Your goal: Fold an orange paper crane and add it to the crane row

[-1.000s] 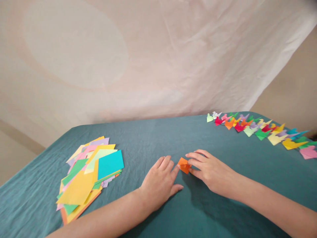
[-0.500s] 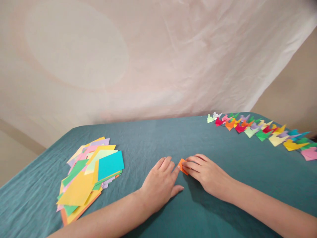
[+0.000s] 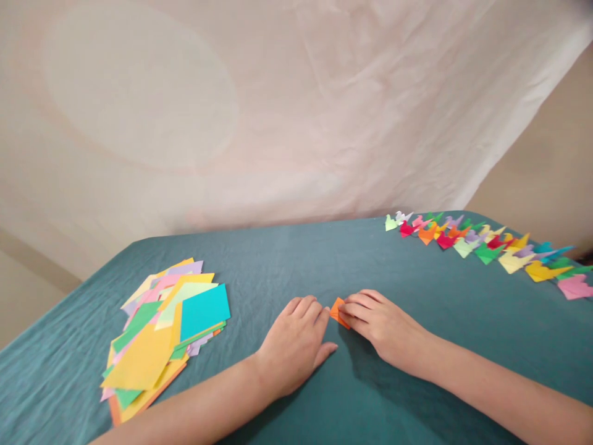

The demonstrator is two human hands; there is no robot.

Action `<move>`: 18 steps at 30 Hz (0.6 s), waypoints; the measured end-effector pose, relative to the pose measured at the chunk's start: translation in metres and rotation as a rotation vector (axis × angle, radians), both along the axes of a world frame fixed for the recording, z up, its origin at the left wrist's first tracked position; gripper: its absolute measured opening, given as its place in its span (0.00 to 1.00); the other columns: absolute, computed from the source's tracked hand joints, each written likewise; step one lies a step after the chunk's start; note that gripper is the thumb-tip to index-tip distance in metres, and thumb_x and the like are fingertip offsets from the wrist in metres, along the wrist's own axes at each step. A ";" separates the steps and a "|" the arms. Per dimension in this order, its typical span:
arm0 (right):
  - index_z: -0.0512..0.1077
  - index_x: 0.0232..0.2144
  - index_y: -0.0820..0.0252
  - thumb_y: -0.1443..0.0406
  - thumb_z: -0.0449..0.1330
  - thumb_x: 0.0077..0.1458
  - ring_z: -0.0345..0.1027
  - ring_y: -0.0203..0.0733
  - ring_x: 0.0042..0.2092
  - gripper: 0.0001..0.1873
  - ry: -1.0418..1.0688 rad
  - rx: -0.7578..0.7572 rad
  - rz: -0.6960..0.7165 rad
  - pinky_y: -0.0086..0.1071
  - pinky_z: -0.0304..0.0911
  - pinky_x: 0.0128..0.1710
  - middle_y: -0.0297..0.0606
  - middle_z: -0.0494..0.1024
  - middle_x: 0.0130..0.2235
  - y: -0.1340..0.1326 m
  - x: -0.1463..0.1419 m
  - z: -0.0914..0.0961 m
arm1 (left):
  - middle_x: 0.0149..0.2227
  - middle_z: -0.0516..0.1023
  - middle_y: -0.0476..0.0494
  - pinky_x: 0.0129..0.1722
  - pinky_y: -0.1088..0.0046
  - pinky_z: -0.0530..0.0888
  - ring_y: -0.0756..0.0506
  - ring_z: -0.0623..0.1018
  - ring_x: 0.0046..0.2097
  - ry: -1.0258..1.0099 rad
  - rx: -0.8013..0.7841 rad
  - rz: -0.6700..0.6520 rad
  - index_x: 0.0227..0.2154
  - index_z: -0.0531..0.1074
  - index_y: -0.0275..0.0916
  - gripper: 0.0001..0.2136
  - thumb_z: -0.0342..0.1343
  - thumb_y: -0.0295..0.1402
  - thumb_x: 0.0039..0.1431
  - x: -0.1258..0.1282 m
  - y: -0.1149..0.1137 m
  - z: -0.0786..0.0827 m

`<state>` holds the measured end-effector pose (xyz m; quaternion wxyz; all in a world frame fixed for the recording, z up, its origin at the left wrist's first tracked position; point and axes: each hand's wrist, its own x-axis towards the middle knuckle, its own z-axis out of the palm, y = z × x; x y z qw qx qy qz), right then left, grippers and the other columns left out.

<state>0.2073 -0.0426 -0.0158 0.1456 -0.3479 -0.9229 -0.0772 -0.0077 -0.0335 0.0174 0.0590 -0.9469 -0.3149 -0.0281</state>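
A small folded piece of orange paper (image 3: 341,314) lies on the cloth between my hands, with crease lines showing on its face. My right hand (image 3: 377,318) has its fingertips down on the paper's right part, covering some of it; its thumb is hidden. To the left, my left hand (image 3: 296,337) rests palm down with its thumb stretched apart from the fingers. Its index fingertip is at the paper's left corner; whether it touches I cannot tell. Nothing shows gripped in the left hand.
A loose pile of coloured paper sheets, topped by a turquoise sheet (image 3: 205,311), lies to the left. Rows of folded paper birds, among them a yellow bird (image 3: 546,271), stand along the right side. Green cloth (image 3: 278,259) covers the table; a pale sheet (image 3: 296,123) hangs behind.
My left hand has drawn back slightly to the left, its index finger off the paper's face, so more of the paper shows. My right hand stays on the paper. The view has shifted slightly.
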 end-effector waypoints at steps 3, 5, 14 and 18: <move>0.72 0.42 0.63 0.70 0.54 0.56 0.62 0.45 0.47 0.12 0.002 0.009 0.000 0.40 0.58 0.47 0.42 0.74 0.42 0.000 -0.001 0.002 | 0.48 0.66 0.39 0.52 0.61 0.61 0.40 0.64 0.52 -0.014 -0.018 -0.008 0.54 0.60 0.36 0.24 0.47 0.46 0.60 0.005 -0.005 -0.003; 0.72 0.42 0.63 0.70 0.54 0.56 0.62 0.45 0.46 0.12 -0.003 0.011 0.000 0.40 0.58 0.47 0.42 0.74 0.42 0.000 -0.002 0.003 | 0.48 0.66 0.38 0.52 0.61 0.61 0.39 0.64 0.52 -0.013 -0.015 0.003 0.54 0.60 0.36 0.25 0.47 0.47 0.60 0.007 -0.007 -0.005; 0.72 0.42 0.63 0.70 0.54 0.56 0.63 0.44 0.46 0.11 -0.010 0.000 -0.002 0.40 0.58 0.47 0.42 0.74 0.41 0.000 -0.002 0.004 | 0.48 0.67 0.38 0.52 0.61 0.60 0.39 0.64 0.52 0.019 0.041 0.013 0.55 0.60 0.36 0.25 0.47 0.47 0.59 0.007 -0.010 -0.005; 0.72 0.41 0.63 0.70 0.55 0.55 0.62 0.44 0.46 0.11 -0.011 -0.012 0.000 0.40 0.57 0.47 0.42 0.74 0.41 0.001 -0.001 0.004 | 0.50 0.66 0.38 0.54 0.61 0.58 0.38 0.63 0.54 0.030 0.061 0.017 0.53 0.61 0.37 0.25 0.49 0.48 0.58 0.005 -0.010 -0.007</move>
